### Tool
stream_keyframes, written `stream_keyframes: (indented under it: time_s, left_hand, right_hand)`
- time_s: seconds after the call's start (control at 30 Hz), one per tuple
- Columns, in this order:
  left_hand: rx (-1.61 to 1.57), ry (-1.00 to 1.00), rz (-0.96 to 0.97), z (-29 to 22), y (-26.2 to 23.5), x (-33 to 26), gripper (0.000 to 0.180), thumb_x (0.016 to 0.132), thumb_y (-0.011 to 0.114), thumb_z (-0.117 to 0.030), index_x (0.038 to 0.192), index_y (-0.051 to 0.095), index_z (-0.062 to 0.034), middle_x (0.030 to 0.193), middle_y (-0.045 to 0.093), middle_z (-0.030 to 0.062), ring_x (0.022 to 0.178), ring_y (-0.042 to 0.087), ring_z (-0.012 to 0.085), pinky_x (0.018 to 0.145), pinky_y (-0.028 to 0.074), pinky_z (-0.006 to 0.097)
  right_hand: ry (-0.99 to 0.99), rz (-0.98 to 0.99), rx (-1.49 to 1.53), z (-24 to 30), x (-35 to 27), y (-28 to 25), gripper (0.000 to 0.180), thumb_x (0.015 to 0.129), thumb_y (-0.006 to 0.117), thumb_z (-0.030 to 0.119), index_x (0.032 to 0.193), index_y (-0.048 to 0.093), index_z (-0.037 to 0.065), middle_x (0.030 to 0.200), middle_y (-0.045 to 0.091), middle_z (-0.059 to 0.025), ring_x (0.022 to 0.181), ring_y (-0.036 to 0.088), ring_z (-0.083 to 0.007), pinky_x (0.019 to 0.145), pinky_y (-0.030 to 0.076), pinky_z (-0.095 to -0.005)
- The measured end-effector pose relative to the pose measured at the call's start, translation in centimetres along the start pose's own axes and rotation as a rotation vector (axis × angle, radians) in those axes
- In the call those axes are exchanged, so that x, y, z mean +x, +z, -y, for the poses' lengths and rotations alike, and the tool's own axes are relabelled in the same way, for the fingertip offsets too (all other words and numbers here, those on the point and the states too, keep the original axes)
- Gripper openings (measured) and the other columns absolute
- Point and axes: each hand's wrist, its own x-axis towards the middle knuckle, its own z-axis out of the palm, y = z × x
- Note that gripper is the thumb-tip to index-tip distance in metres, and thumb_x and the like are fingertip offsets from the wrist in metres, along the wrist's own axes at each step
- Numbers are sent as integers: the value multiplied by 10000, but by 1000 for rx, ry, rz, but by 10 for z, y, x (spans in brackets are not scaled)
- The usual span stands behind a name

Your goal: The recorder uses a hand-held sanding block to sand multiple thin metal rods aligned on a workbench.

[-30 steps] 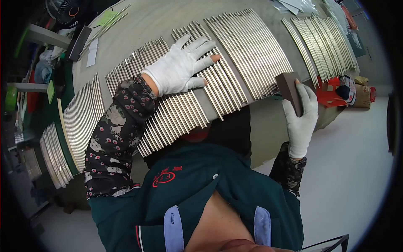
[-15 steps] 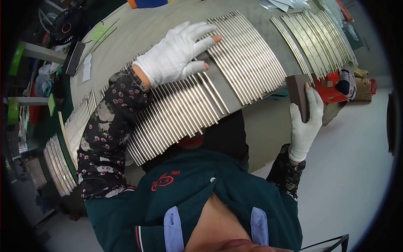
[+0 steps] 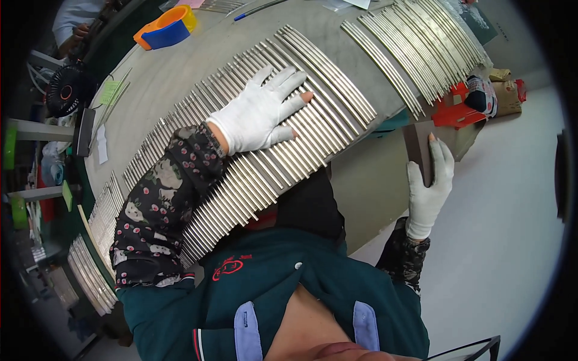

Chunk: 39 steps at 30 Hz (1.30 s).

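My left hand [image 3: 259, 111], in a white glove with bare thumb and fingertip showing, lies flat with fingers spread on a long row of thin silvery metal rods [image 3: 232, 189]. The rods lie side by side on the grey table, their near ends reaching its front edge. Just right of this hand, several rods [image 3: 325, 78] sit close together at the row's right end. Off the table's front edge, my right hand [image 3: 432, 192], also gloved, is closed around a dark brown rectangular block [image 3: 416, 144]. The block stands apart from the rods.
Another bundle of rods [image 3: 421, 51] lies at the far right, above a red bin [image 3: 457, 111]. An orange and blue tape ring [image 3: 165, 30] rests at the back. Leftward are a black fan [image 3: 65, 90], a dark block [image 3: 85, 132] and more rods [image 3: 90, 274]. A person's hand [image 3: 78, 36] shows at the far left.
Rods that stood in a separate group at the right now spread leftward under my left hand, narrowing the wide gap. My right hand keeps the block, slightly lower. The view has shifted.
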Motion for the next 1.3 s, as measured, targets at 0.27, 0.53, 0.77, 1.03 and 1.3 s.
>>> stream_keyframes:
  time_s: [0.27,0.53,0.77,1.03,1.3]
  left_hand:
    - [-55,115,-107,10,-17,3,753,921,338,-604,1483,200,-121,1490,234,235,1369,250,421,1103,170,575]
    - [-95,-20,-48,-29,25,80,667,869,512,-499,1359,433,-55,1451,343,185,1377,284,317,1116,206,520]
    - [-282,-40,-78,-57,0,-21,779,733,662,-504,1283,454,6,1409,360,238,1333,327,373,1101,209,547]
    - [-459,-57,85,-106,-12,-80,728,760,665,-439,1338,421,-71,1477,306,137,1378,260,330,1120,177,533]
    - [-390,-60,116,-112,1,-73,674,777,646,-400,1325,452,-58,1503,297,87,1393,257,254,1146,170,484]
  right_hand:
    - [-6,-12,7,7,4,10,573,694,691,117,1250,562,72,1220,508,-172,1089,525,-332,936,431,-404]
    - [-42,57,38,6,5,13,583,685,652,88,1258,550,66,1240,490,-197,1106,511,-349,948,420,-424]
    - [-194,89,-77,0,50,40,580,690,678,108,1256,558,76,1243,485,-219,1128,489,-376,964,402,-447]
    - [-454,95,-545,18,113,98,548,737,699,354,1193,600,67,1302,446,-254,1202,430,-443,986,365,-507]
    - [-845,665,-36,53,67,105,720,821,551,552,1352,416,86,1349,379,-284,1246,364,-491,996,340,-551]
